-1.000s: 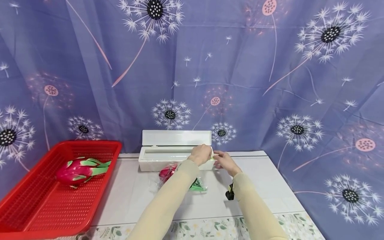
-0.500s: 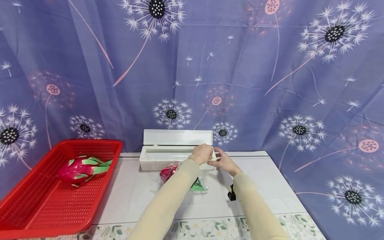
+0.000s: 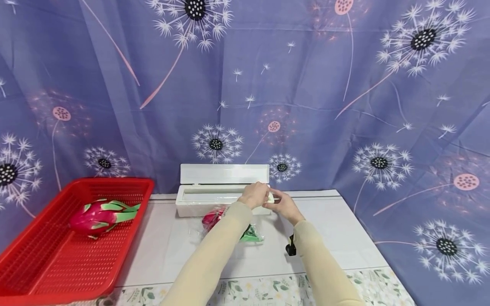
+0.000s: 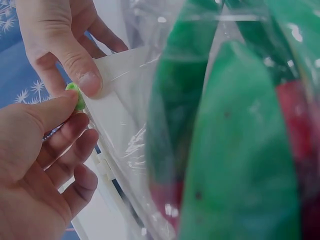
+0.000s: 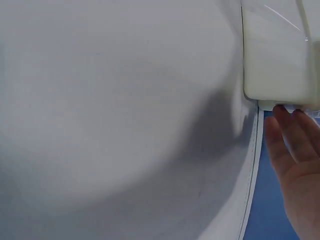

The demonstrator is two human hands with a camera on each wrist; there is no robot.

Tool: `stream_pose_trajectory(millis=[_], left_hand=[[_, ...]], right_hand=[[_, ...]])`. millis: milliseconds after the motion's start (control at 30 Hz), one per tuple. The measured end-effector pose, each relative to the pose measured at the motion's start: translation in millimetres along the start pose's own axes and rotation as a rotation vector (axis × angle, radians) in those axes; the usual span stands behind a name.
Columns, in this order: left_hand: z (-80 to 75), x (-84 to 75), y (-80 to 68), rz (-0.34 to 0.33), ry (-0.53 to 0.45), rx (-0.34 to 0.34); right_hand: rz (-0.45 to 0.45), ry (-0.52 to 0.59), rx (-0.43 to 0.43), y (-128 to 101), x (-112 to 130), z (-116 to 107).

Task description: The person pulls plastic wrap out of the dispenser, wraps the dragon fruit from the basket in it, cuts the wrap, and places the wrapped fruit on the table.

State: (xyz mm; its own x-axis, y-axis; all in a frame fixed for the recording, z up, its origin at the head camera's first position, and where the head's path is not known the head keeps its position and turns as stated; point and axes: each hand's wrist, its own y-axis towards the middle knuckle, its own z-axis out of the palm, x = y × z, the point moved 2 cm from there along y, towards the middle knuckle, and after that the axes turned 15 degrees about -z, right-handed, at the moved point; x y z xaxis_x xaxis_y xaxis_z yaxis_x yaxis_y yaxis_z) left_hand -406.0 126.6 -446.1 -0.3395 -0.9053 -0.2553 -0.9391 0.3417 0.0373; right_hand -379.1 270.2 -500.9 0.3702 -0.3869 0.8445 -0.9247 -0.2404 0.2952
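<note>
Green slider: small knob at the right end of the white box, pinched by the left hand, thumb and curled fingers closed on it. Right hand: thumb pressing the box's edge just beside the slider, fingers curled behind the box end. Box: lid open, at the back of the table. Wrapped dragon fruit: in front of the box. Red basket: left, holding a second dragon fruit.
</note>
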Motion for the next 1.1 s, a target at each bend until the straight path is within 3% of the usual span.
stream_pose_trajectory(millis=[133, 467, 1100], left_hand=[[1.2, 0.7, -0.9, 0.001, 0.001, -0.004], [0.3, 1.5, -2.6, 0.001, 0.000, -0.004], [-5.6, 10.3, -6.6, -0.003, 0.081, -0.002]], right_hand=[[0.021, -0.018, -0.058, -0.6, -14.8, 3.3], [0.052, 0.016, -0.132, -4.3, -18.9, 3.9], [0.068, -0.003, -0.148, -5.1, -15.3, 5.4]])
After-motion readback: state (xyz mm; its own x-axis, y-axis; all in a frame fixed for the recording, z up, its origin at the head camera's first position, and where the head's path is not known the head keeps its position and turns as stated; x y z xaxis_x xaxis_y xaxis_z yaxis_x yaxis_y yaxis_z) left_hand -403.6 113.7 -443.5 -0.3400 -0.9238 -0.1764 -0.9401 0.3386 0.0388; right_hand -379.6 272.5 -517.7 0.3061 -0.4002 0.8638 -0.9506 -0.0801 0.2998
